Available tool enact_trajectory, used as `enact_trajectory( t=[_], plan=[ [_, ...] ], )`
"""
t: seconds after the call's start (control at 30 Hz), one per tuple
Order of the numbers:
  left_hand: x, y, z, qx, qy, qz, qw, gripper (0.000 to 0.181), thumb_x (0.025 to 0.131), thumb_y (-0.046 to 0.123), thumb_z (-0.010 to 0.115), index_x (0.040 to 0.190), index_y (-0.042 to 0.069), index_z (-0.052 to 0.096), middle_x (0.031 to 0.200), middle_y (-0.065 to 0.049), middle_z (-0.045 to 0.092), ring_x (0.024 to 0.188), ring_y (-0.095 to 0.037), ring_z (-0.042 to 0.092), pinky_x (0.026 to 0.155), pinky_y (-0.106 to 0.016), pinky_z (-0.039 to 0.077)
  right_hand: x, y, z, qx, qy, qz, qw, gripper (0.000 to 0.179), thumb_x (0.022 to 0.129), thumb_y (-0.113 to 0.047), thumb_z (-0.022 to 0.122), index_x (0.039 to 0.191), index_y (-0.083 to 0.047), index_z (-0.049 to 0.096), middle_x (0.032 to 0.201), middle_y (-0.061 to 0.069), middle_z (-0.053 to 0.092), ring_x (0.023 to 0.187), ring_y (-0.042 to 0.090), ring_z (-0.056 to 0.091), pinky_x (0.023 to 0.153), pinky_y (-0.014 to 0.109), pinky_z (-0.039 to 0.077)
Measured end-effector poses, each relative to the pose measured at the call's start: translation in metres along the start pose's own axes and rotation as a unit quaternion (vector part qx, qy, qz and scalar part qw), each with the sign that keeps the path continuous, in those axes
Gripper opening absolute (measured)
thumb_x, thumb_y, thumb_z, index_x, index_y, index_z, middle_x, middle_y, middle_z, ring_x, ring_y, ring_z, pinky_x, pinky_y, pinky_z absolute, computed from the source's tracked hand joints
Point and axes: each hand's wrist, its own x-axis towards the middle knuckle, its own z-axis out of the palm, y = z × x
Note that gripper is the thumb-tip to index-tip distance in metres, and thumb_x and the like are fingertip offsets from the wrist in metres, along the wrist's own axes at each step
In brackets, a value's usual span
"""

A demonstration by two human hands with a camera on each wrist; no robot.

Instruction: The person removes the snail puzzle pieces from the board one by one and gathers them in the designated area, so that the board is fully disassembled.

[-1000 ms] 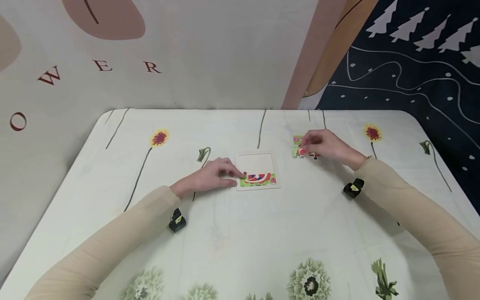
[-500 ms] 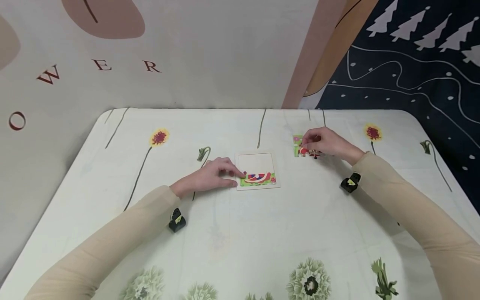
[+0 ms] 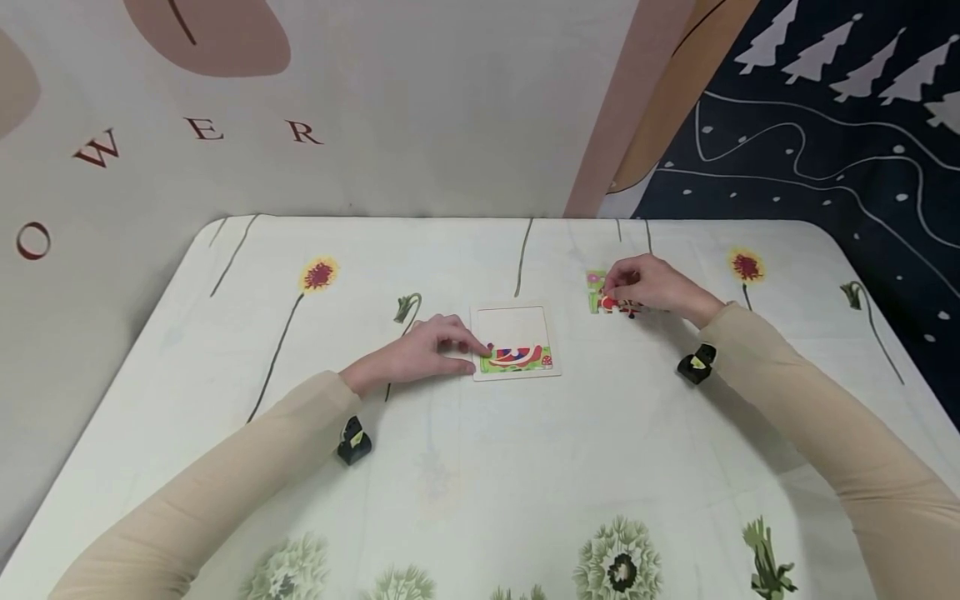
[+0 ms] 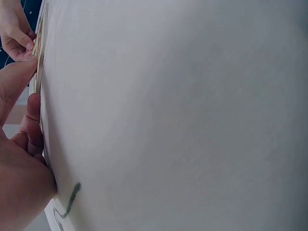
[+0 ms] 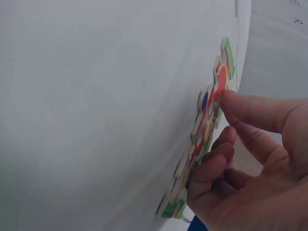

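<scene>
In the head view, my left hand (image 3: 438,348) rests at the left side of a square puzzle board (image 3: 555,342). Its extended index finger presses on the assembled bottom row of puzzle pieces (image 3: 517,358), while the thumb lies along the board's left edge. Farther back and to the right, my right hand (image 3: 652,287) is over a group of loose puzzle pieces (image 3: 592,279) and partly covers them. The right wrist view shows the thumb and index finger pinching at a red puzzle piece (image 5: 221,79) among the group, with the other fingers curled close beside.
A white cloth (image 3: 480,467) printed with flowers covers the table. Behind it stands a pale wall covering (image 3: 450,125) with letters, and a dark one (image 3: 787,158) with trees is at the right.
The lower left loose puzzle piece has shifted slightly up and right, closer against its neighbours, as my right hand moved a little. My left hand has kept its place.
</scene>
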Motion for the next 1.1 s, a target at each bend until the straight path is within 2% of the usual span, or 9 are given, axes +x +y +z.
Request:
enact_trajectory(
  t=[0.27,0.63,1.1],
  plan=[
    [0.0004,-0.0008,0.0003,0.000,0.001,0.004,1.0000,0.028,0.088,0.014,0.075,0.115,0.016,0.076,0.109,-0.002,0.065,0.102,-0.017,0.050,0.093,-0.034,0.037,0.0009,-0.0003,0.0007,-0.003,-0.004,0.007,1.0000,0.014,0.094,-0.010,0.060,0.103,-0.001,0.066,0.087,0.004,0.060,0.076,0.017,0.048,0.062,0.030,0.039],
    [-0.0006,0.0015,-0.0006,0.003,0.005,0.014,0.9999,0.027,0.088,0.014,0.075,0.115,0.015,0.076,0.111,-0.003,0.067,0.099,-0.016,0.051,0.090,-0.033,0.037,0.0022,0.0014,0.0016,-0.007,0.001,0.003,1.0000,0.014,0.095,-0.010,0.061,0.103,-0.001,0.067,0.086,0.004,0.059,0.078,0.018,0.048,0.064,0.029,0.039],
    [-0.0004,0.0009,-0.0003,0.001,0.000,0.006,1.0000,0.027,0.088,0.014,0.074,0.116,0.017,0.075,0.110,-0.003,0.066,0.103,-0.018,0.051,0.094,-0.035,0.038,-0.0001,0.0036,0.0057,-0.017,0.018,-0.012,0.9996,0.011,0.094,-0.005,0.059,0.100,-0.001,0.068,0.083,0.004,0.057,0.076,0.017,0.047,0.065,0.028,0.038]
  ],
)
